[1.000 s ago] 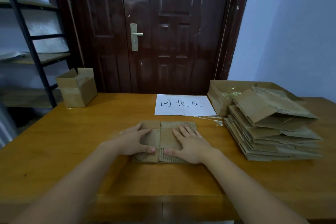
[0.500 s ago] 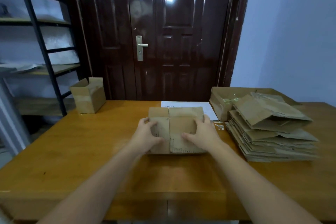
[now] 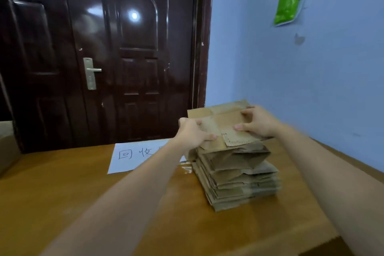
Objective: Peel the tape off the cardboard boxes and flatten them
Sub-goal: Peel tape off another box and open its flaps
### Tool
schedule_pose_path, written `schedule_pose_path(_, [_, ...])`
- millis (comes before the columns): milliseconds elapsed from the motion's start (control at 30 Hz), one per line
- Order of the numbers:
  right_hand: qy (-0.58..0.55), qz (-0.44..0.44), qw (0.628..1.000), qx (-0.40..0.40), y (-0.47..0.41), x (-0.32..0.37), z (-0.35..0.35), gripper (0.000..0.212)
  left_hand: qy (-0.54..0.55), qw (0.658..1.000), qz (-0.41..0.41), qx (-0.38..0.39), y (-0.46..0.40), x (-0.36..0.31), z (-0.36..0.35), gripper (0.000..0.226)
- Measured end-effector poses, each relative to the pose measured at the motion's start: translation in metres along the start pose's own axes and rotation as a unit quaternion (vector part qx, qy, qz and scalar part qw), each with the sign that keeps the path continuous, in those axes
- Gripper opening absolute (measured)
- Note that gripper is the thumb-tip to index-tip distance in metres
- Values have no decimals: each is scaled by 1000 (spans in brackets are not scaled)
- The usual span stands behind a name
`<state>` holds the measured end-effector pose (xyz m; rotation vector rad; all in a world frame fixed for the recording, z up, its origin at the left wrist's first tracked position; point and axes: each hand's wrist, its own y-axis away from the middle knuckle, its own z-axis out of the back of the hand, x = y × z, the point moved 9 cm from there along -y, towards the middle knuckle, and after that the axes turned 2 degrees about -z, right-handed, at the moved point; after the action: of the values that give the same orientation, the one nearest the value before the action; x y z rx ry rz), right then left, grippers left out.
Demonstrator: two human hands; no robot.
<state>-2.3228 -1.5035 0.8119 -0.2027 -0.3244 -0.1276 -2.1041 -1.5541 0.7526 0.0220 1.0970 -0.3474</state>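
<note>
A flattened brown cardboard box [image 3: 223, 127] is held just over a tall stack of flattened boxes [image 3: 236, 176] on the right of the wooden table [image 3: 83, 197]. My left hand [image 3: 192, 134] grips the flat box's left edge, thumb on top. Its right side is gripped by my right hand [image 3: 257, 121], fingers curled over the top. The box tilts slightly. Whether it touches the stack I cannot tell.
A white paper sheet [image 3: 133, 157] with handwritten characters lies on the table left of the stack. A dark door [image 3: 116, 54] stands behind the table. A blue wall [image 3: 311, 81] runs along the right side. Part of an upright cardboard box [image 3: 7, 147] shows at the left edge.
Both hands lifted the flattened box from the middle of the table and carried it right, over the stack. The view turned right with them.
</note>
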Motion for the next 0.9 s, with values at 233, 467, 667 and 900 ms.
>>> schedule_pose_path(233, [12,-40,995,87,-7,-84,-85,86,-141,986,48,80,-10,50,-78,95])
schedule_pose_path(467, [-34,-51,987,145,-4,-111,-139,83,-431,892,-78,114,-4,73,-96,91])
schedule_pose_path(667, [-40,-48,985,160,-5,-115,-142,80,-360,918,-105,128,-3,83,-104,86])
schedule_pose_path(900, [19,-30,983,182,7,-120,-164,78,-374,912,-132,109,10,81,-107,79])
